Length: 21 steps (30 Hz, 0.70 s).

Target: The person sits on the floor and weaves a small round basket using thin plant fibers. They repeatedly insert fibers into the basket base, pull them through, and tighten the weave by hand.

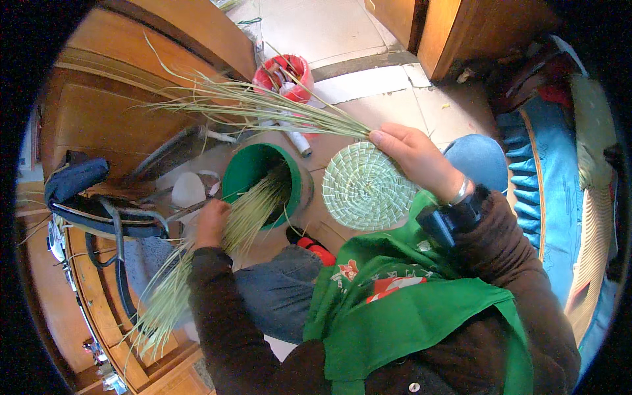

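Observation:
My right hand grips the upper right edge of a round coiled grass mat, stitched with pale strips in a spiral. From under my thumb, a spray of long loose grass stalks fans out to the left. My left hand, slightly blurred, is curled beside the mouth of a tilted green bucket, with thin strands at its fingers. A bundle of dry grass leans out of that bucket next to the hand. More grass spreads below my left wrist.
A red bucket with assorted items stands beyond the green one, near a white roll. At left is a metal-framed chair; at right, blue fabric. A green apron covers my lap. Wooden doors flank a threshold.

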### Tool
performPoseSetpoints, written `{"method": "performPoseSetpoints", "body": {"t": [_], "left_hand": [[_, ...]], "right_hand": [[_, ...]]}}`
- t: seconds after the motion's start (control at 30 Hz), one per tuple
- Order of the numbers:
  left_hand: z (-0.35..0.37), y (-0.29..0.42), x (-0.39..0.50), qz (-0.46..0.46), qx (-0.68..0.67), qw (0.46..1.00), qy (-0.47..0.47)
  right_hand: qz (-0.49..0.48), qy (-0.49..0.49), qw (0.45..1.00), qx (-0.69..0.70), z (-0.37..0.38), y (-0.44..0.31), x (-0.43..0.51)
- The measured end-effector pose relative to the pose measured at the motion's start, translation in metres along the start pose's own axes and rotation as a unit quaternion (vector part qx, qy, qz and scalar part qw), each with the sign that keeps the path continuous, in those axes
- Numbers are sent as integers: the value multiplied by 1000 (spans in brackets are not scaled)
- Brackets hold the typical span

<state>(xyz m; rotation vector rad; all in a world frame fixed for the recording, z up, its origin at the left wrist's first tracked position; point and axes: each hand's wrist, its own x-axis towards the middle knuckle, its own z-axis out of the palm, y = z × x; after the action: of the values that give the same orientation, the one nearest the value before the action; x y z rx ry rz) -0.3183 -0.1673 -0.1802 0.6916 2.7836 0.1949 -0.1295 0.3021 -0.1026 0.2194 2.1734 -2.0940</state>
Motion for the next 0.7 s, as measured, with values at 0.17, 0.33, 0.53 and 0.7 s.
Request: {"method": "performPoseSetpoints", "body": {"t": [0.17, 0.33, 0.53, 0.7], "left_hand": [[43, -5, 4, 12, 129, 978, -162], [62, 7, -1, -14, 253, 957, -140], [68, 0, 1, -37, 251, 960, -120], [70, -10, -1, -31, 231, 967, -107]], "right_hand": [[-27, 13, 999, 13, 8, 7, 11], [-35, 32, 999, -13, 5, 9, 7], [-28, -4, 999, -26, 1, 10, 4], [-69, 29, 996, -38, 3, 9, 5]]}}
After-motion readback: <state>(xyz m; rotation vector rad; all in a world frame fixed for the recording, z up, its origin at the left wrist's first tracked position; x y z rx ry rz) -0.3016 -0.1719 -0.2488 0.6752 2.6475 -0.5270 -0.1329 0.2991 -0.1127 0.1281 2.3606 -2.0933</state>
